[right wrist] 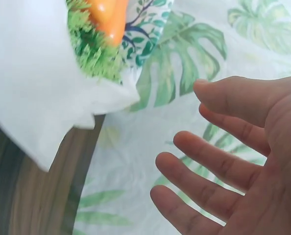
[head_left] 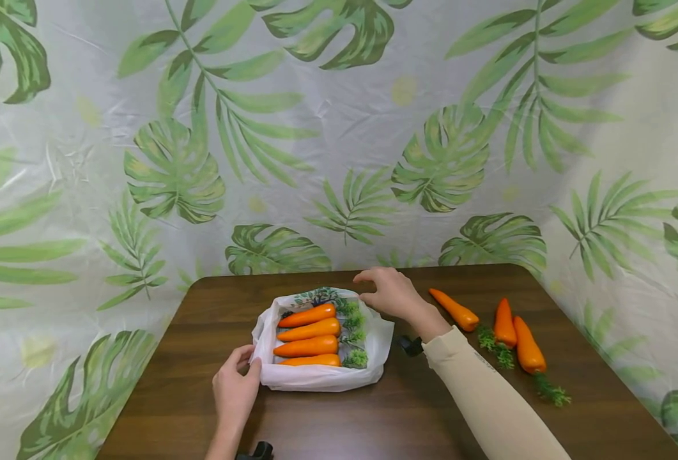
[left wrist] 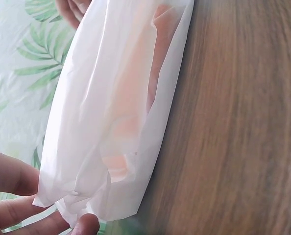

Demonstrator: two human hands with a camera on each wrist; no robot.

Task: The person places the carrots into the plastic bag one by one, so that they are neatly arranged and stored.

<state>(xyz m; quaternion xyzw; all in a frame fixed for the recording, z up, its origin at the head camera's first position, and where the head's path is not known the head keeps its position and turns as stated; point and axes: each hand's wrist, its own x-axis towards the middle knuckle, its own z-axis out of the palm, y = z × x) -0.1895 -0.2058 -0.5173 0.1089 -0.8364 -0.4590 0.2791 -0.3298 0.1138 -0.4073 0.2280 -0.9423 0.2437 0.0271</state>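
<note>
Four carrots (head_left: 307, 347) | in white bag (head_left: 324, 378), between hands (head_left: 236, 386) (head_left: 393, 294) | left pinching bag, right apart

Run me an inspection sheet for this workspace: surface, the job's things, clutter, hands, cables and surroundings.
Surface: brown wood-grain table.
Job's things: white bag with four orange carrots showing inside, green tops toward the right; three loose carrots on the table, right of the bag.
Clutter: nothing seen.
Left hand: pinches the bag's left edge.
Right hand: near the bag's far right corner, apart from it, fingers spread, holding nothing.
Cables: nothing seen.
Surroundings: leaf-print sheet behind the table.
</note>
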